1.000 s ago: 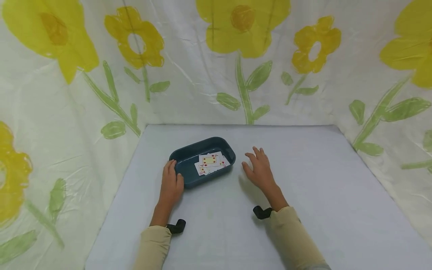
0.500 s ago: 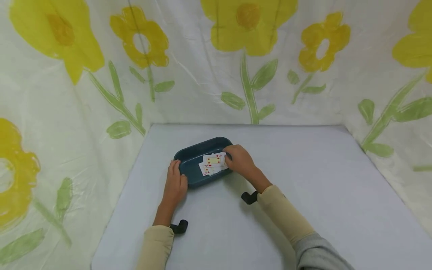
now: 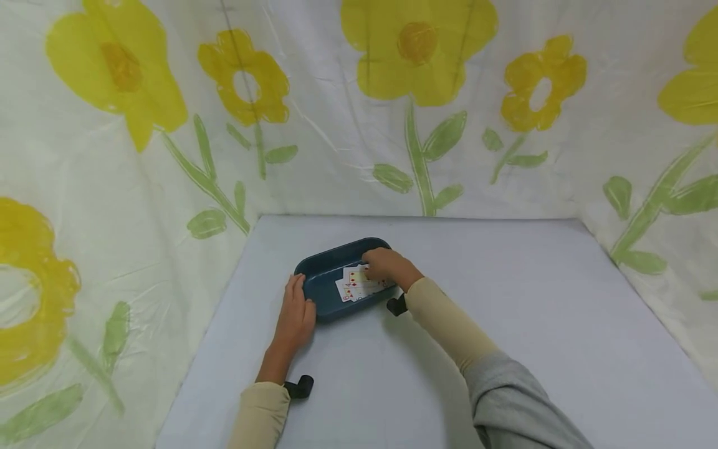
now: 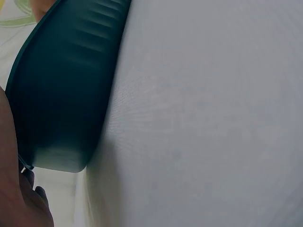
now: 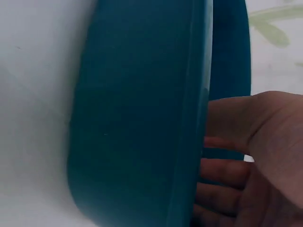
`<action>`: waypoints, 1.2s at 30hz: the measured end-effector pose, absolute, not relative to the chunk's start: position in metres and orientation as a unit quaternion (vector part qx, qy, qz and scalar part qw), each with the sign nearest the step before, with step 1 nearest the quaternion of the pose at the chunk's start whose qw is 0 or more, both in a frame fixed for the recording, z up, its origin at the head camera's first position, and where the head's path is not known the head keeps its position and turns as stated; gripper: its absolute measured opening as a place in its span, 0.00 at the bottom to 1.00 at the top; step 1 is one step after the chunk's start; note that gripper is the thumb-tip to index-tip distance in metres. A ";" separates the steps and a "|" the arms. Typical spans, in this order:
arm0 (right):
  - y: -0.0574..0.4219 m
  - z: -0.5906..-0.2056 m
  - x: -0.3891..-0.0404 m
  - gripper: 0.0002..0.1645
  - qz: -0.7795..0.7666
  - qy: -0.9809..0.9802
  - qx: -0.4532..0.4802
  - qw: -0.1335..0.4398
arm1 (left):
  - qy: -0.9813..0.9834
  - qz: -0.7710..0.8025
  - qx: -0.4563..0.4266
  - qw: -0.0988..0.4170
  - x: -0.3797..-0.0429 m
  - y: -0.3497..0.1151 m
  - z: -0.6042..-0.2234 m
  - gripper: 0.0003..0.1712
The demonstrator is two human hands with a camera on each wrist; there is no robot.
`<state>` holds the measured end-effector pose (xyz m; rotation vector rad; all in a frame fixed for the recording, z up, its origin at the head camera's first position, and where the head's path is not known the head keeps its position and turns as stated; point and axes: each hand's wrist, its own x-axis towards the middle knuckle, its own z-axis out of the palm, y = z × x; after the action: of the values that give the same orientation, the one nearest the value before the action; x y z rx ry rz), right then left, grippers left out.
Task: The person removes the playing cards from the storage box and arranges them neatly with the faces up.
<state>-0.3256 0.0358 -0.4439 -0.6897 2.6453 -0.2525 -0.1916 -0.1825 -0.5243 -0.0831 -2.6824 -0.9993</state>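
Note:
A dark teal oblong tray (image 3: 325, 262) lies slanted on the table, with several overlapping playing cards (image 3: 352, 288) inside it, toward its right end. My left hand (image 3: 295, 315) holds the tray's left end, its fingers along the left rim and its thumb by the near corner. In the left wrist view, part of that hand (image 4: 19, 198) shows beside the rim. My right hand (image 3: 389, 265) reaches over the right end, down onto the cards. The right wrist view has thumb and bent fingers (image 5: 227, 172) going behind the tray wall; their tips are hidden.
A white-covered table (image 3: 505, 324) spreads around the tray. Behind and beside it hangs a pale curtain (image 3: 331, 125) printed with yellow flowers. Black wrist cameras sit on both wrists, the left camera (image 3: 300, 387) low over the table.
My right hand has moved left, from the air beside the tray to its right rim, then in over the cards. The left hand keeps its place on the tray. The head view has shifted slightly.

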 end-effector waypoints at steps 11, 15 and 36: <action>0.024 -0.460 -0.338 0.19 -0.032 0.947 -0.255 0.192 | -0.927 -0.346 -0.031 0.140 -0.193 -0.179 -0.523 0.34; 0.023 -0.468 -0.338 0.20 -0.038 0.955 -0.248 0.157 | -0.927 -0.349 -0.029 0.138 -0.191 -0.179 -0.522 0.34; 0.029 -0.484 -0.335 0.14 -0.135 0.959 -0.242 0.066 | -0.921 -0.357 -0.026 0.152 -0.190 -0.177 -0.524 0.33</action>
<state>-0.3347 0.0290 -0.4837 -0.7286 2.8904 -0.4078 -0.1904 -0.1766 -0.5235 -0.0755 -2.6433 -1.0237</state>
